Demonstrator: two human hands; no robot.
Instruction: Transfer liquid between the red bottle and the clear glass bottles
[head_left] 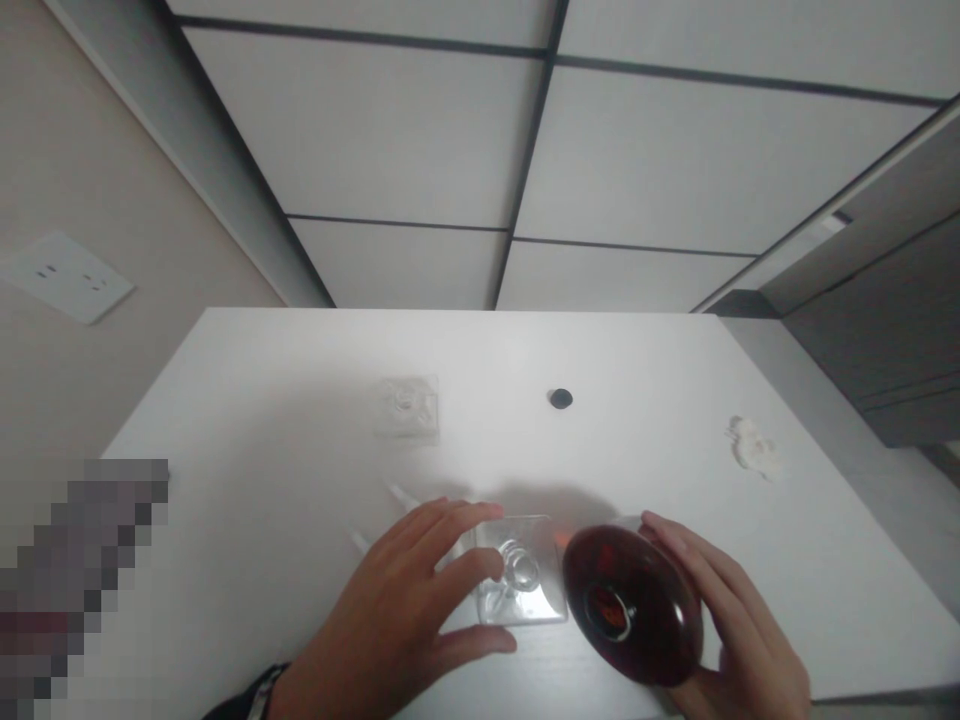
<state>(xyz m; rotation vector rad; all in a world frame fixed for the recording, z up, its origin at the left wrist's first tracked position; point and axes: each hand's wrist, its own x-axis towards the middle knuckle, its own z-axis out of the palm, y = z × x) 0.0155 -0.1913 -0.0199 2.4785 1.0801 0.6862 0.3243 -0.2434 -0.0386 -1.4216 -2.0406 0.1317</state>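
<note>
Close to the table's front, my left hand [420, 600] has its fingers apart around the left side of a clear square plastic piece [523, 570] with a raised ring at its centre. The index fingertip overlaps the piece; the thumb lies just below its lower edge. My right hand [735, 620] grips a glossy dark red rounded object [637, 605] from its right side. A ring-shaped mark shows on its face, and its kind is unclear. A small orange patch [562, 540] shows between it and the plastic piece. Thin white strips [403, 495] stick out behind my left hand, mostly hidden.
Farther back on the white table [637, 360] lie another clear square plastic piece [409, 410] and a small dark disc [561, 399]. A crumpled whitish scrap [754, 447] lies at the right. A panelled partition rises behind; a wall socket [71, 278] is at the left.
</note>
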